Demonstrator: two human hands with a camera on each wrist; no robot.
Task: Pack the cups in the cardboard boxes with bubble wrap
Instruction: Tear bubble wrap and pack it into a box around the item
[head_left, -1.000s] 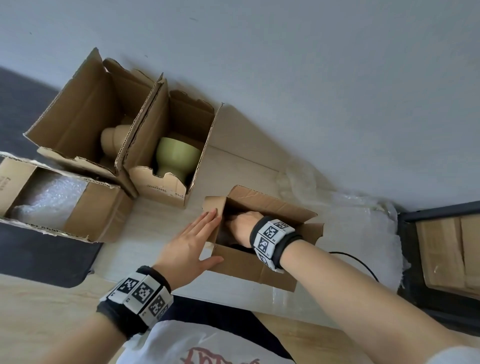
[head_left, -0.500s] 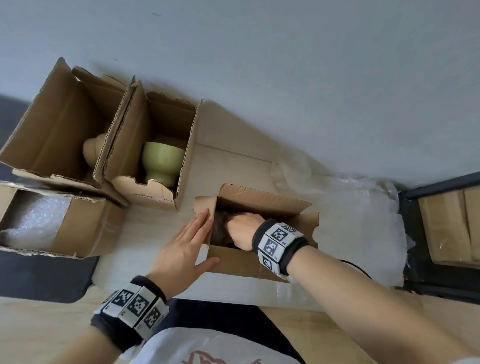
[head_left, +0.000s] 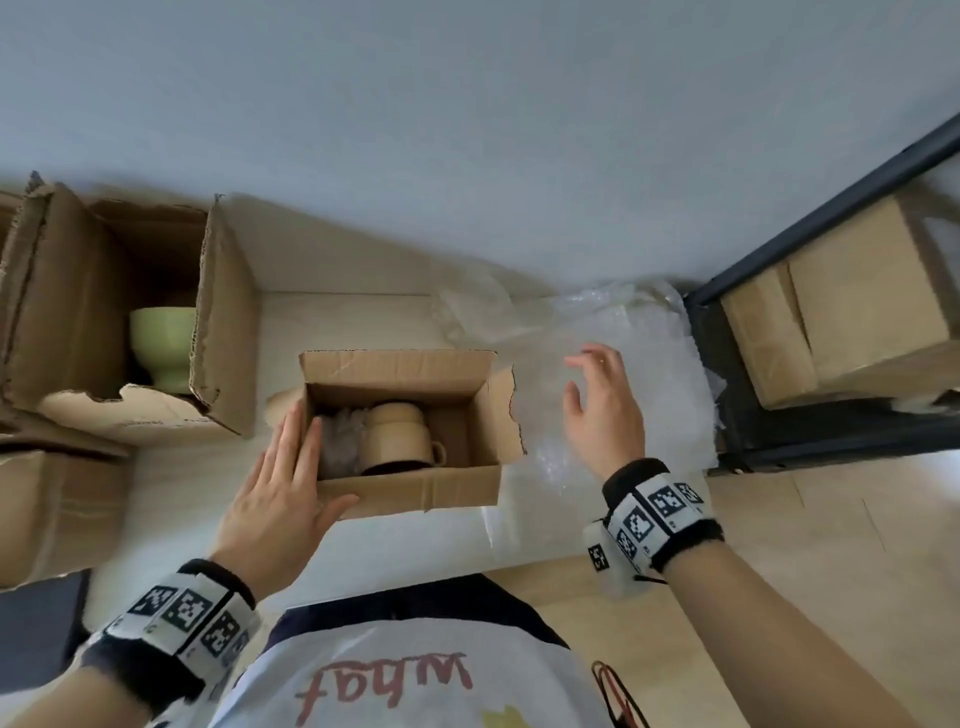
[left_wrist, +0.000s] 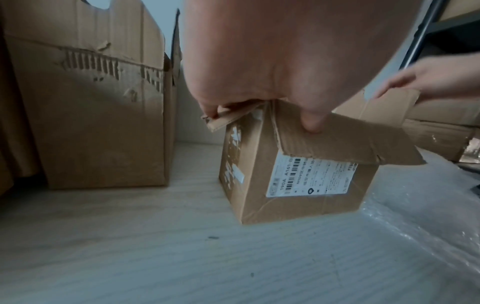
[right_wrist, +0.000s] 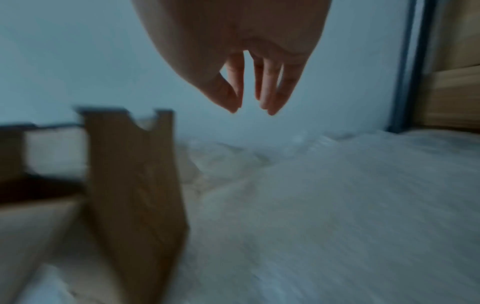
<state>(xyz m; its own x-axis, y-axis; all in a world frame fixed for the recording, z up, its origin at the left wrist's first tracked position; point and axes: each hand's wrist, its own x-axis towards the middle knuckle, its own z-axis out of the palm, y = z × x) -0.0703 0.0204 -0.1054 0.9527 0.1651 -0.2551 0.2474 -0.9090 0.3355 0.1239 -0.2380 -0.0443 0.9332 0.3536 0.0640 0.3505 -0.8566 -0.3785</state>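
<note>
A small open cardboard box (head_left: 415, 488) (left_wrist: 298, 185) sits on the pale floor in front of me. Inside it a beige cup (head_left: 397, 434) stands upside down, its handle to the right, with a wad of bubble wrap (head_left: 340, 441) at its left. My left hand (head_left: 291, 467) (left_wrist: 259, 82) rests on the box's left flap with straight fingers, and its thumb lies on the front flap. My right hand (head_left: 602, 405) (right_wrist: 252, 92) hovers empty, fingers loose, over a bubble wrap sheet (head_left: 639, 358) (right_wrist: 337, 185) right of the box. A green cup (head_left: 163, 338) stands in a taller box (head_left: 223, 332).
Another cardboard box (head_left: 57, 509) lies at the near left. A dark metal shelf frame (head_left: 810, 218) holding brown boxes (head_left: 857, 301) stands at the right, close to the bubble wrap. A grey wall runs behind everything. Pale floor shows between the boxes.
My right hand has come out of the small box and moved right, above the bubble wrap sheet. The beige cup now shows inside. My left hand stays on the box's left side.
</note>
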